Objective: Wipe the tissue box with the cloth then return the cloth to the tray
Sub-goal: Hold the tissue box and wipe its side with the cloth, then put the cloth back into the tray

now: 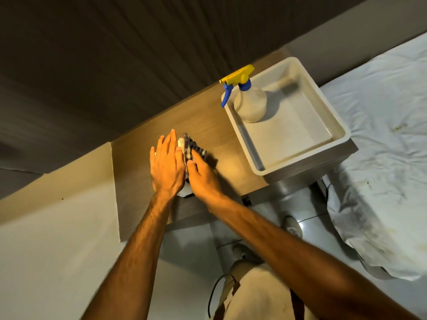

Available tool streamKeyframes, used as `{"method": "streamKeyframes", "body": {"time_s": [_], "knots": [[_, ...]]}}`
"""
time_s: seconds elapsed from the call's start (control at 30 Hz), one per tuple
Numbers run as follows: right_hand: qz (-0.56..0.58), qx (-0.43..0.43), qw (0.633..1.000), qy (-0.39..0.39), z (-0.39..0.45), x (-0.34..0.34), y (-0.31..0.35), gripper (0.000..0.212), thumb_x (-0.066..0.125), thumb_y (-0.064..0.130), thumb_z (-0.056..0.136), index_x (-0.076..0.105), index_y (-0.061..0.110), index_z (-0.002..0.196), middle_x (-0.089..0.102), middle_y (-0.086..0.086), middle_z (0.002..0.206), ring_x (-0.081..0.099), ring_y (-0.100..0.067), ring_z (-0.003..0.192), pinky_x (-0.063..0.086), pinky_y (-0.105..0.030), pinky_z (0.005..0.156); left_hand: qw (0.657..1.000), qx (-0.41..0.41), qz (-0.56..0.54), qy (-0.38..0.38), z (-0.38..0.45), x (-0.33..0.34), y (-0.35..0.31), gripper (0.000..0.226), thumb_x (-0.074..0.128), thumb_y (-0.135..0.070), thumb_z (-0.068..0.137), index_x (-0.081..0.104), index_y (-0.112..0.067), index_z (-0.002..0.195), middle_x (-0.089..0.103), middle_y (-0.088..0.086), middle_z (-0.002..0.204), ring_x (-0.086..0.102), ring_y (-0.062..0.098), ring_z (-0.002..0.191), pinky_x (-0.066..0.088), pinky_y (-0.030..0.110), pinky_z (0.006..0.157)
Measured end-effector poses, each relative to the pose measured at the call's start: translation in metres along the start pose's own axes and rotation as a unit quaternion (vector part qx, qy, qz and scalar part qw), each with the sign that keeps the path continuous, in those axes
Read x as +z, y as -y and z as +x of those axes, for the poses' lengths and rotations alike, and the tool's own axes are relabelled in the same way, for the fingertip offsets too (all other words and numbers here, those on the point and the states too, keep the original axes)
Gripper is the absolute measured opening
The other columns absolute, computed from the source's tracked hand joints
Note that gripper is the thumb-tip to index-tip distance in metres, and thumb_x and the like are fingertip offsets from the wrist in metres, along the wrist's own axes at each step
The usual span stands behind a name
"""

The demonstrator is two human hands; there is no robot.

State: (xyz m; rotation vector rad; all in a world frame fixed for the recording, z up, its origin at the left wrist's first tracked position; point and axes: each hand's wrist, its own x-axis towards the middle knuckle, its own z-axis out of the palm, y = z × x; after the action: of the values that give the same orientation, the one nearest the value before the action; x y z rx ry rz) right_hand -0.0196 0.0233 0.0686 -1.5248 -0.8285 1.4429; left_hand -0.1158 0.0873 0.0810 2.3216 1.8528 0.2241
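Left hand (165,167) flat, fingers spread, pressed on the mostly hidden pale tissue box (180,142) on the wood-grain desk (208,121). Right hand (203,175) just beside it, clasping the checked woven cloth (195,147) against the box. White rectangular plastic tray (332,105) up and right of that nearer hand, 1 spray bottle (249,103) inside.

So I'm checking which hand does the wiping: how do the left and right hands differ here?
The left hand lies flat with fingers straight and together, while the right hand presses the checked cloth. The left hand touches no cloth that I can see; the right hand partly covers it. Both rest over the tissue box, mostly hiding it.
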Motion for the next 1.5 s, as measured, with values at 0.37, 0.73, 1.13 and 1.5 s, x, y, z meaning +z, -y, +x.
{"method": "streamKeyframes", "body": {"time_s": [0.37, 0.73, 1.13, 1.5], "knots": [[-0.002, 0.037, 0.999, -0.007, 0.000, 0.001, -0.020, 0.049, 0.034, 0.033, 0.111, 0.034, 0.029, 0.159, 0.047, -0.011, 0.158, 0.050, -0.032, 0.141, 0.047, -0.049, 0.115, 1.000, 0.001, -0.009, -0.005, 0.001, 0.001, 0.002, 0.064, 0.015, -0.039, 0.101, 0.029, -0.015, 0.159, 0.034, 0.006, 0.166, 0.025, 0.023, 0.157, 0.012, 0.050, 0.131], [-0.044, 0.051, 0.998, -0.015, 0.031, -0.009, -0.013, 0.044, 0.036, 0.032, 0.110, 0.047, 0.022, 0.152, 0.057, -0.015, 0.148, 0.057, -0.034, 0.134, 0.051, -0.044, 0.109, 1.000, 0.007, 0.007, -0.006, 0.000, 0.002, 0.001, 0.067, 0.010, -0.042, 0.101, 0.030, -0.015, 0.159, 0.035, 0.006, 0.166, 0.026, 0.024, 0.157, 0.013, 0.052, 0.130], [-0.038, -0.055, 0.995, 0.070, -0.079, -0.107, 0.036, 0.041, 0.059, 0.037, 0.102, 0.062, 0.025, 0.141, 0.073, -0.001, 0.129, 0.069, -0.014, 0.119, 0.057, -0.034, 0.103, 0.996, 0.014, -0.040, -0.073, -0.003, 0.001, -0.003, 0.060, 0.023, -0.037, 0.105, 0.028, -0.011, 0.159, 0.030, 0.009, 0.168, 0.018, 0.024, 0.159, 0.010, 0.055, 0.130], [-0.470, -0.073, 0.857, -0.200, -0.002, -0.264, 0.036, 0.039, 0.046, 0.030, 0.108, 0.056, 0.024, 0.145, 0.064, -0.010, 0.142, 0.065, -0.036, 0.123, 0.057, -0.049, 0.102, 0.990, 0.029, -0.138, -0.013, -0.030, 0.084, -0.111, 0.060, 0.039, -0.027, 0.103, 0.025, -0.018, 0.160, 0.023, 0.008, 0.170, 0.014, 0.025, 0.160, 0.017, 0.052, 0.131]]}}
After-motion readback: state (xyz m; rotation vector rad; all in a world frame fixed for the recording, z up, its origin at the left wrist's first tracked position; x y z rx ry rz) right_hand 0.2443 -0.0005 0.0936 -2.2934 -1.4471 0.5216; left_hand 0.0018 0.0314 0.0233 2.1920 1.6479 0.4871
